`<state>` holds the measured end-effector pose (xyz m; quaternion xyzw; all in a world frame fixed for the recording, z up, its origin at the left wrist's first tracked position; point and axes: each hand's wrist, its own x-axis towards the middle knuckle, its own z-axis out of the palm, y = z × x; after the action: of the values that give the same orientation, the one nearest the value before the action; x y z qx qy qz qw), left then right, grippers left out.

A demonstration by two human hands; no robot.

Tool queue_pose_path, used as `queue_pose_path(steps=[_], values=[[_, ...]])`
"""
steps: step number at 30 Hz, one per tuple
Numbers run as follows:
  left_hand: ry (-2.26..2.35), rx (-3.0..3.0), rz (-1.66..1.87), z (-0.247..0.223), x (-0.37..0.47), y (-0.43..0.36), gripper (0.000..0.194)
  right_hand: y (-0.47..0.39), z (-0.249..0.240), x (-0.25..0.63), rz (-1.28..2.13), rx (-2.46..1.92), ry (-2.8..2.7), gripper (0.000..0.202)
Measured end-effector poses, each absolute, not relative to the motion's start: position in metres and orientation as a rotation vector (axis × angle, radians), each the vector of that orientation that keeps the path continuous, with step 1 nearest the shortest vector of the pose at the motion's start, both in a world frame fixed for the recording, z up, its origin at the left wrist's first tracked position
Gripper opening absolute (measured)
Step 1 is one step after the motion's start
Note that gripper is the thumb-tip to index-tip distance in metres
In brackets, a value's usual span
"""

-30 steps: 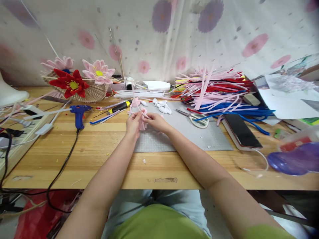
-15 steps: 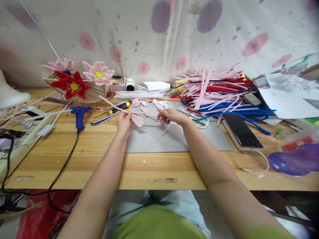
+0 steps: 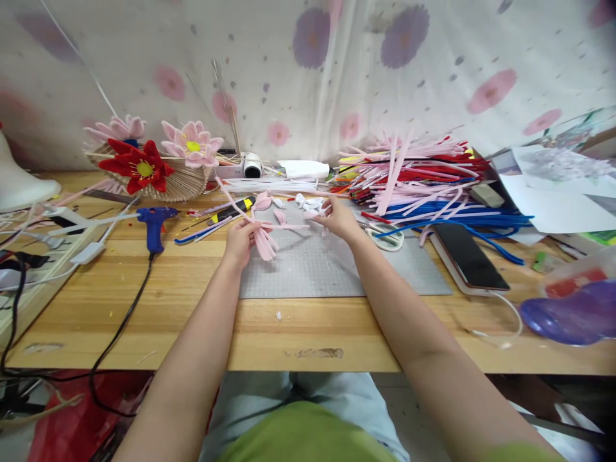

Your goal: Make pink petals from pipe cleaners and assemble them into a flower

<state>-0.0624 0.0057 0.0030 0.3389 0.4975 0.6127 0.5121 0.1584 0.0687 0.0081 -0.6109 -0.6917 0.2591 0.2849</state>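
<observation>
My left hand [image 3: 242, 242] is closed around a bundle of pink pipe cleaners [image 3: 265, 245]. Their looped ends fan out below the fingers, one long stem slants up and left, and another points right across the grey cutting mat [image 3: 308, 276]. To the right, my right hand [image 3: 339, 219] has its fingers bent together near that stem's tip, apart from the bundle; what the fingertips hold is too blurred to name. Pink petal shapes [image 3: 262, 201] and white petal shapes [image 3: 310, 204] made of pipe cleaner lie on the mat just beyond my hands.
A blue glue gun [image 3: 153, 224] lies left, its black cord running off the table edge. Behind it are finished pipe-cleaner flowers [image 3: 144, 168]. A yellow-black cutter [image 3: 233, 210], scissors [image 3: 387, 239], a large pipe-cleaner heap [image 3: 414, 170] and a phone [image 3: 469, 255] surround the mat.
My right hand has moved up and away from the bundle, towards the white petals. The right-pointing stem now has its tip free. My left hand still holds the bundle, slightly turned.
</observation>
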Motion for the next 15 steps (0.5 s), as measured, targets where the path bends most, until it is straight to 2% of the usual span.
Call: queue_pose_path(steps=[3,5,8,12,15], values=[[1.171,0.864,1.275,0.003,-0.059,0.001,0.016,0.073,-0.002,0.151,0.709,-1.318,-1.782,0.061],[1.174,0.885,1.217,0.001,-0.053,-0.001,0.018,0.073,-0.001,0.149,0.661,-1.217,-1.768,0.055],[1.206,0.889,1.247,-0.005,-0.041,-0.003,0.024,0.065,0.008,0.143,0.74,-1.243,-1.785,0.031],[1.204,0.856,1.358,-0.013,-0.031,-0.002,0.027,0.048,0.013,0.126,1.153,-1.257,-1.998,0.033],[1.179,0.785,1.404,-0.016,-0.029,0.0,0.027,0.04,0.005,0.112,1.144,-1.257,-1.993,0.028]])
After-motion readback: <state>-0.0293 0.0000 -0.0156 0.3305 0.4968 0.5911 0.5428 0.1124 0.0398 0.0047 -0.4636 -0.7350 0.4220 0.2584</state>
